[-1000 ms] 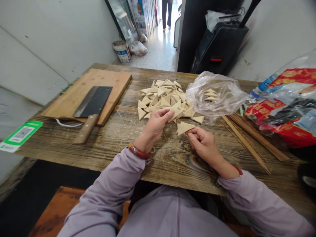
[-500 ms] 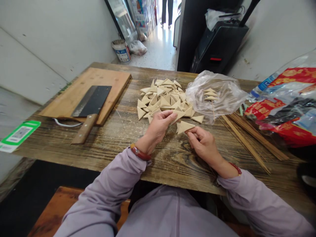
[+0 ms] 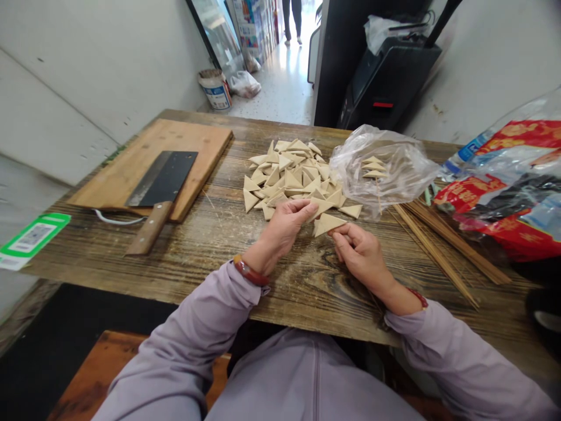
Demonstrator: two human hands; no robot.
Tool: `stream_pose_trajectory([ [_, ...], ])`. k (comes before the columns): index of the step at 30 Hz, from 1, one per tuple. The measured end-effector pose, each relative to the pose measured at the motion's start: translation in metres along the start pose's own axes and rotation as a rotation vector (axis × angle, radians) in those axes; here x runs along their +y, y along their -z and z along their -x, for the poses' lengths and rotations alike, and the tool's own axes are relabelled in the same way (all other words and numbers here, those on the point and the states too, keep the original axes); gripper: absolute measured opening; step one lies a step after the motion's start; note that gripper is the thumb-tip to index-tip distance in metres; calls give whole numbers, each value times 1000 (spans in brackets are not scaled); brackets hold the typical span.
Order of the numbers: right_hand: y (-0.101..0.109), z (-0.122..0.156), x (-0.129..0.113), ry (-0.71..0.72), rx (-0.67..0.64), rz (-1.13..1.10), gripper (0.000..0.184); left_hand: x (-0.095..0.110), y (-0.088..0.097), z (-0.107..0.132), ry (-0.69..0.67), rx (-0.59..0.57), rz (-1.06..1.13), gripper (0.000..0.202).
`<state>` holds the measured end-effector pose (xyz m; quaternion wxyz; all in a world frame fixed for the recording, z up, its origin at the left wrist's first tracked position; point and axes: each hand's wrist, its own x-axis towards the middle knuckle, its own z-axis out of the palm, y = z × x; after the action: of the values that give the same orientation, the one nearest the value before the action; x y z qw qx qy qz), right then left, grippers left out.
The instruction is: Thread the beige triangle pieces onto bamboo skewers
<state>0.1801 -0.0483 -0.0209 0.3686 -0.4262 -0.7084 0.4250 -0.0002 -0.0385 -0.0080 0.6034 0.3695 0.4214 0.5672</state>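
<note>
Right hand [image 3: 362,254]: narrow pinch, thumb and fingers shut on flat, matte, beige triangular piece [image 3: 328,224], just above worktop at 12 o'clock. Left hand [image 3: 283,231]: fingers together, tips at near edge of pile of triangular pieces [image 3: 287,178]; cannot tell if gripping. Pile at 12 o'clock on rough-grained plank worktop [image 3: 280,286]. Crumpled clear plastic bag [image 3: 405,164] at 1 o'clock, three triangles threaded on thin bamboo skewer [image 3: 377,196] in front of it. Loose bamboo skewers [image 3: 438,248] at 2 o'clock. Steel cleaver [image 3: 164,178], wooden handle, on wooden cutting board [image 3: 205,152] at 10 o'clock.
</note>
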Motion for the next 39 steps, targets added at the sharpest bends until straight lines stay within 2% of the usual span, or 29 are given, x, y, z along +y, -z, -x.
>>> stream_pose_trajectory([
  [10, -1, -2, 1, -37, -6, -52, 21, 0, -3, 0, -3, 5, 4, 27],
  [17, -2, -2, 5, -31, -28, -64, 22, 6, -3, 0, -24, 63, 35, 25],
  [24, -2, -1, 2, -32, 13, -58, 21, 5, -9, 4, 122, -37, 107, 32],
  [29, -2, -3, 3, -1, 21, -42, 18, 0, -12, 5, 220, -20, 203, 33],
  [39, -5, -2, 4, 51, 43, -23, 16, -2, -14, 6, 203, 43, 207, 30],
])
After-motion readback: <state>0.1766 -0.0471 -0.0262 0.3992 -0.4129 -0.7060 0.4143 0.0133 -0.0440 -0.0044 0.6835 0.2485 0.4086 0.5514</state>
